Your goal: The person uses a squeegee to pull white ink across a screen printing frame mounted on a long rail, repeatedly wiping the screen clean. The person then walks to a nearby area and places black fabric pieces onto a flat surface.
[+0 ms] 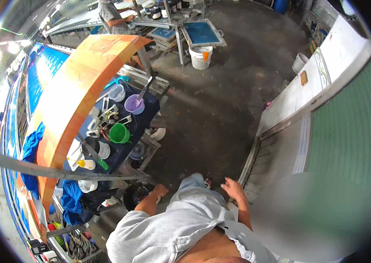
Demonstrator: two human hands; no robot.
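Note:
My left hand hangs low beside my grey shirt, fingers curled, just above a dark bucket under a cart; I cannot tell whether it holds anything. My right hand is spread with fingers apart and holds nothing, close to the metal edge of a long print table on my right. My knee in light jeans shows between the two hands.
A cart with a dark blue cover carries a purple bowl with a stirrer, a green cup and a clear tub. An orange board arches over it. A white bucket, a blue screen frame and another person are farther back.

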